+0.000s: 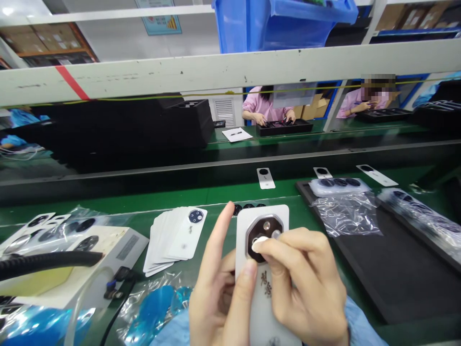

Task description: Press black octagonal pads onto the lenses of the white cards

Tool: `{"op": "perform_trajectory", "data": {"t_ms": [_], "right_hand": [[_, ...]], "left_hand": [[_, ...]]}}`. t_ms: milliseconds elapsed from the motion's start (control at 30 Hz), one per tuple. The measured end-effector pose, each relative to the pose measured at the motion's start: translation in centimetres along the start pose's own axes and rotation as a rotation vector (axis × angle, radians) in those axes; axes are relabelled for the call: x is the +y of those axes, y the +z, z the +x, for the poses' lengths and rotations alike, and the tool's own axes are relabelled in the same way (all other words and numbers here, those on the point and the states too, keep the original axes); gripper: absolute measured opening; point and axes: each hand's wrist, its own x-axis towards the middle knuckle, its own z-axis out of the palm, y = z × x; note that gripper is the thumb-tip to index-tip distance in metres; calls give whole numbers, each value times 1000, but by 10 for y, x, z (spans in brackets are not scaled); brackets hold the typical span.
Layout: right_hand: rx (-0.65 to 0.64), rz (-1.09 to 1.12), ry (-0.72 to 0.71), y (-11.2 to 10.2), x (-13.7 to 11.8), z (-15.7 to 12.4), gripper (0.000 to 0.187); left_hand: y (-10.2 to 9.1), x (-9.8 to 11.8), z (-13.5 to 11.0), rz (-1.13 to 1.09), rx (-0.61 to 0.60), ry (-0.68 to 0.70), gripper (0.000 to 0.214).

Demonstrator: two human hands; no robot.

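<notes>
- Left hand (216,293) clasps the white cover (262,269), upright over the bench (216,194).
- Right hand (306,283) pinches a small pad (260,243) against the lens ring (264,238).
- Pressing hard could tilt the cover out of that loose hold, or smear the lenses.

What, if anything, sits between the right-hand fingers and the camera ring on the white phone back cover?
Nothing visible. The right hand already has its fingers pressed on the dark metallic camera ring of the white plastic phone back cover, which the left hand holds upright from the side.
</notes>
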Motion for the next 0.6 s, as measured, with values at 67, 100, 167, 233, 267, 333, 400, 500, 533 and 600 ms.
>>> {"op": "perform_trajectory", "data": {"t_ms": [67, 100, 167, 233, 267, 333, 400, 500, 533, 600], "right_hand": [[99, 164, 107, 0, 1, 1, 23], [147, 265, 159, 0, 1, 2, 24], [196, 430, 228, -2, 1, 3, 25], [185, 498, 253, -4, 0, 3, 25], [174, 504, 257, -5, -1, 3, 25], [166, 498, 238, -7, -1, 3, 26], [163, 476, 220, -8, -1, 3, 27], [145, 418, 203, -8, 0, 2, 28], [137, 400, 201, -8, 0, 2, 28], [124, 360, 194, -9, 0, 2, 26]], "left_hand": [[-3, 0, 5, -5, 58, 5, 63], [-5, 0, 8, -1, 88, 0, 62], [-8, 1, 12, 8, 117, -12, 61], [-10, 2, 13, -1, 111, -8, 60], [-10, 2, 13, -14, 108, 2, 60], [-9, 3, 12, -52, 104, 20, 58], [-9, 3, 11, -82, 94, 31, 56], [-8, 3, 11, -103, 84, 47, 55], [-8, 3, 11, -106, 86, 47, 55], [-8, 3, 12, -107, 87, 31, 56]]}}
